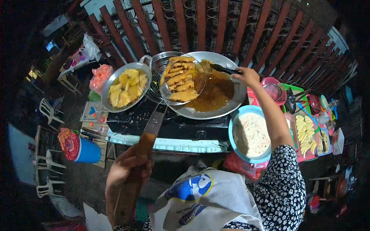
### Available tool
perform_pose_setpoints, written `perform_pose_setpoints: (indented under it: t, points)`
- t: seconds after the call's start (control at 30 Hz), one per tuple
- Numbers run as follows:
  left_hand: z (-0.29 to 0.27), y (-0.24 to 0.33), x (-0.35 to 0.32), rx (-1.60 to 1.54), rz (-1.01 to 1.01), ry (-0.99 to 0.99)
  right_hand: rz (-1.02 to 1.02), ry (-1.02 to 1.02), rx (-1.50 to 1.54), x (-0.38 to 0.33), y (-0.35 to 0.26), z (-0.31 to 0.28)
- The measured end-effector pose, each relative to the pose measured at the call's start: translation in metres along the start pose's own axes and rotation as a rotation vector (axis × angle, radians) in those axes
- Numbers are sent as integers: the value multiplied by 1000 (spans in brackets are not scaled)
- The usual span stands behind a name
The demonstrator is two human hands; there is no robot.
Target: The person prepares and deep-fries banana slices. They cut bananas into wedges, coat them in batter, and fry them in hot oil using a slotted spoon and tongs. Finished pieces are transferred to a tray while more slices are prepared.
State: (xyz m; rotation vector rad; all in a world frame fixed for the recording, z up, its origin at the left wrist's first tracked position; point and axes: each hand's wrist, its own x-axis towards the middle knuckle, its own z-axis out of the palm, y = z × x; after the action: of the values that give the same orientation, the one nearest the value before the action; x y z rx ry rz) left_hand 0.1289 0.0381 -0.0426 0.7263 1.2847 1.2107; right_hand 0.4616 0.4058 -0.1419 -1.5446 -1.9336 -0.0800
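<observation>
My left hand is wrapped round the wooden handle of a wire skimmer. The skimmer's basket hangs over the near left part of a big wok and carries several golden-brown battered fried pieces. Dark brown oil lies in the wok. At the wok's far right rim, my right hand is closed on black-handled tongs. The tongs point left into the wok, toward golden bits at its far side; whether their tips grip anything I cannot tell.
Left of the wok stands a smaller pan with yellow battered pieces in oil. Below my right forearm is a light-blue bowl of pale batter with shreds. Yellow slices lie farther right. A slatted fence stands behind the stove.
</observation>
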Motion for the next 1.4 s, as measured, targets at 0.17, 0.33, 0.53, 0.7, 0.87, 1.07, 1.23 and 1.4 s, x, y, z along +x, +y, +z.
perform_pose_setpoints:
  t: [0.17, 0.33, 0.53, 0.7, 0.87, 1.07, 1.23, 1.4]
  points:
    - [2, -6, 18, 106, -29, -39, 302, -266, 653, -15, 52, -5]
    - [3, -3, 33, 175, -96, -64, 206, -162, 747, -22, 57, -36]
    - [15, 1, 36, 22, -116, -222, -115, 72, 92, -25, -39, -94]
    - [16, -2, 58, 68, -218, -285, -613, 283, -397, -32, -115, -89]
    - [15, -3, 58, 46, -215, -314, -831, 290, -555, -45, -142, -58]
    - [15, 9, 42, 49, -171, -296, -524, 208, -315, -45, -110, -103]
    - [33, 36, 22, 156, -85, -134, -299, 250, -508, -51, -30, -105]
    - [34, 59, 7, 200, -19, -25, -275, -54, -421, -62, -38, -61]
